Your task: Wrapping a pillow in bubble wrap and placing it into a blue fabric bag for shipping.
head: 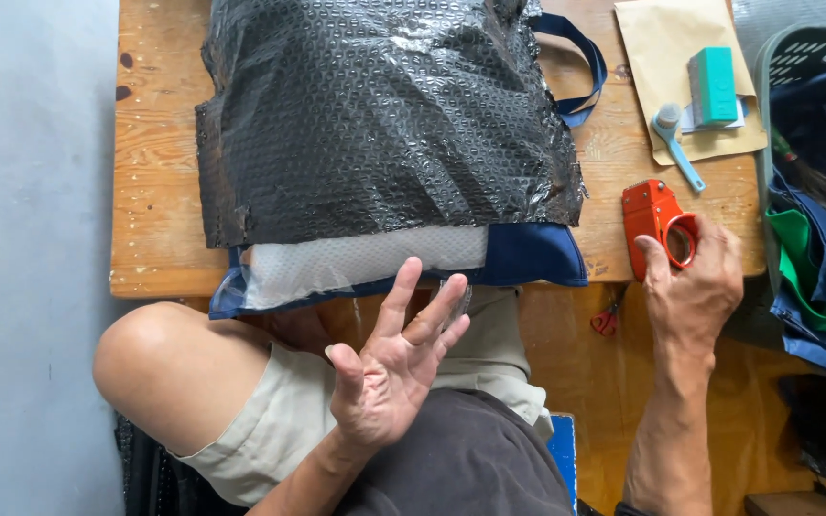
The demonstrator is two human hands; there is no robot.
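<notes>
The left hand (389, 368) hangs open in the air over the person's lap, palm up toward the camera, fingers spread and loose, gripping nothing; its fingertips (411, 272) come close to the near edge of a dark blue cloth bag (528, 256), and whether they touch it cannot be told. The right hand (695, 287) is closed around an orange-red tape dispenser (657, 225), thumb and fingers curled about its round end, where a roll of clear tape sits; the tool's flat body rests on the wooden table (155, 191). The bag lies flat across the table, its near edge at the table's front rim. Most of it is covered by a sheet of black bubble wrap (375, 115), shiny, dimpled and ragged along its edges, and a strip of clear bubble wrap (356, 263) shows just below that. A blue strap (580, 57) loops out from the far right corner of the bag. Beyond the dispenser lies a tan paper envelope (671, 48) with a small teal block (716, 84) on it, and a light blue plastic-handled tool (676, 143) across its near corner. At the right edge, a dark plastic basket (795, 48) holds folded blue and green cloth (810, 277). Small red scissors (606, 320) lie on the orange floor below the table.
</notes>
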